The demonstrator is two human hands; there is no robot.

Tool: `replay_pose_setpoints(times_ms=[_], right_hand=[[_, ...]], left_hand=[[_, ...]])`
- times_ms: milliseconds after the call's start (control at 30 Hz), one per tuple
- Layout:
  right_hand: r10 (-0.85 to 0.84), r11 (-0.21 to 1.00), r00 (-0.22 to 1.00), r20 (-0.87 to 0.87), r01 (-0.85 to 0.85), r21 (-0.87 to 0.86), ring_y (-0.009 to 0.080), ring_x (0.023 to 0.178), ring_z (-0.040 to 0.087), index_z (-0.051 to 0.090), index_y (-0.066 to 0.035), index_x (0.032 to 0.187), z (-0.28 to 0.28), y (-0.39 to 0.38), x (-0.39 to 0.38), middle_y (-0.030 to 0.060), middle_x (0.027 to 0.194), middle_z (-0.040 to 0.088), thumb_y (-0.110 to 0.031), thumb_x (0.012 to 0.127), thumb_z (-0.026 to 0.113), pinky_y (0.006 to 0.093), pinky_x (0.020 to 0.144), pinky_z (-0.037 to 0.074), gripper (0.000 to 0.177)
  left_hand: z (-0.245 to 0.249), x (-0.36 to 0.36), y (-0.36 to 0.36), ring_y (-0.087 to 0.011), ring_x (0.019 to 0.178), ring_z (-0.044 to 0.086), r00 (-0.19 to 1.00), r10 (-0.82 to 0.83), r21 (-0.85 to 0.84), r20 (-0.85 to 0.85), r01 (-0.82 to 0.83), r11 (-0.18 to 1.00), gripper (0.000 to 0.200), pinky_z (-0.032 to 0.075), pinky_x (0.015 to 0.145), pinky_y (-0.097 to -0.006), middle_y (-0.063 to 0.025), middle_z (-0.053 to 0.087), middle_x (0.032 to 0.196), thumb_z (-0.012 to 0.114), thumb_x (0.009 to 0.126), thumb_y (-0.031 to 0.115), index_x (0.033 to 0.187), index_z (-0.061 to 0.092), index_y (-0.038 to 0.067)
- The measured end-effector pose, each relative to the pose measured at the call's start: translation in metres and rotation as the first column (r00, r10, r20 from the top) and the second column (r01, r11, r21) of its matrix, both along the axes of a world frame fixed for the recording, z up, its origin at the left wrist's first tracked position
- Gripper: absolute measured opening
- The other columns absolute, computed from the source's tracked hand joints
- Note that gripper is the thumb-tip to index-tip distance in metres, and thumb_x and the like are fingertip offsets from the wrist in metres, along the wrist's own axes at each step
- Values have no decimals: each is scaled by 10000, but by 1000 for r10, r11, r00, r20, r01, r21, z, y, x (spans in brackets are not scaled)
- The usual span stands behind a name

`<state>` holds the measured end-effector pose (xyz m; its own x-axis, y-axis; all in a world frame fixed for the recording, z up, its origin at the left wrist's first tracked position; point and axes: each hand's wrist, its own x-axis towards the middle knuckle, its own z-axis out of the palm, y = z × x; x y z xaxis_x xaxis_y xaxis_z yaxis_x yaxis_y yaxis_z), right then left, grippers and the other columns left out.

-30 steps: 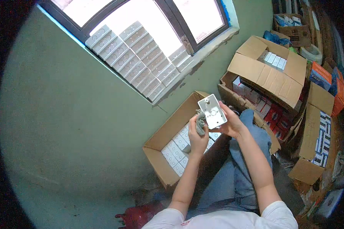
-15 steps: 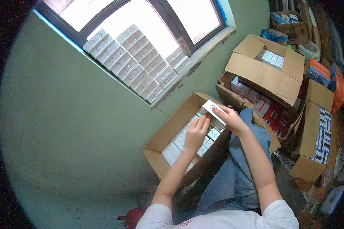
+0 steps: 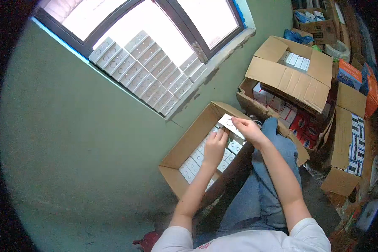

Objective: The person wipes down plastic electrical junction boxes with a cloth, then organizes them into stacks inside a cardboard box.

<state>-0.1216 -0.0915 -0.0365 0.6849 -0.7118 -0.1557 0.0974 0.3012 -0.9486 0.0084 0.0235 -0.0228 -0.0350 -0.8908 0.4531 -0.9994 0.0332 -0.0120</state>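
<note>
My right hand (image 3: 248,131) grips a white rectangular box (image 3: 228,121) with a ring mark on its face, tilted over the far end of an open cardboard carton (image 3: 176,158). My left hand (image 3: 215,145) is beside the box's lower edge, fingers bent and pressed together. Its fingertips are partly hidden, so I cannot see what they hold. Inside the carton, below both hands, lie rows of white boxes (image 3: 190,164) with similar ring marks.
Stacked white boxes (image 3: 149,77) stand on the window sill (image 3: 227,50). To the right is an open carton (image 3: 287,77) holding white boxes, above another with red and white packs (image 3: 304,128). A carton of blue-and-white packs (image 3: 342,180) stands farther right.
The white box has tipped flatter and dropped slightly towards the carton, with my right hand still on it. My left hand stays close below it. The view has shifted a little.
</note>
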Motion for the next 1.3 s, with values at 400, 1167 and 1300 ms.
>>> replay_pose_setpoints(times_ms=[400,1167,1300], right_hand=[[14,978,980,198,-55,203,100,952,581,578,-41,1267,-6,2,4,18,1087,639,-334,963,562,251,827,469,423],[-41,988,999,4,40,151,73,728,586,653,-57,1185,-11,5,11,20,922,677,-440,934,566,236,622,469,466],[-82,986,997,6,81,145,82,743,588,659,-49,1170,-14,7,12,27,921,677,-448,932,568,240,628,464,474]], left_hand=[[-5,-8,8,-258,894,607,990,-139,-41,13,140,989,256,532,738,-360,-117,602,1059,585,769,63,1022,602,21],[-23,17,8,-260,888,532,976,-146,-78,159,160,984,329,442,716,-383,-89,502,1088,633,769,141,1086,596,220],[-28,18,9,-246,861,539,975,-102,-111,199,126,986,350,447,667,-368,-87,508,1074,651,760,138,1099,610,220]])
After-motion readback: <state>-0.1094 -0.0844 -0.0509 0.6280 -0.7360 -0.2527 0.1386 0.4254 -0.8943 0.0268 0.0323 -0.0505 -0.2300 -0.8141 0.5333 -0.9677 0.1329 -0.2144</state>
